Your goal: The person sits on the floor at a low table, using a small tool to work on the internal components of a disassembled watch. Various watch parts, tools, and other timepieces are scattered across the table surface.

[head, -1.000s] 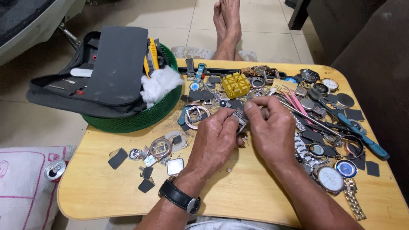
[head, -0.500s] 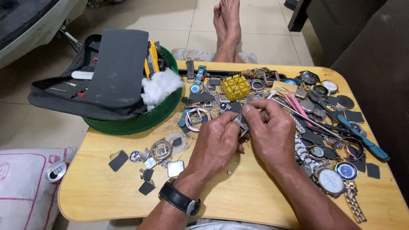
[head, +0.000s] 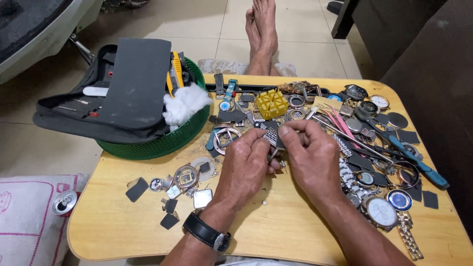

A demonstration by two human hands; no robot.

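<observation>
On the pale wooden table, set over a tiled floor beside a green basket, the left hand and right hand together pinch a metal watch band amid scattered watches and parts.

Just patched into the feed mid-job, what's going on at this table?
A person sits at a wooden table strewn with watches and parts. Both the left hand and right hand pinch a metal watch bracelet between them, just above the tabletop. A yellow block and a green basket sit beyond.
</observation>
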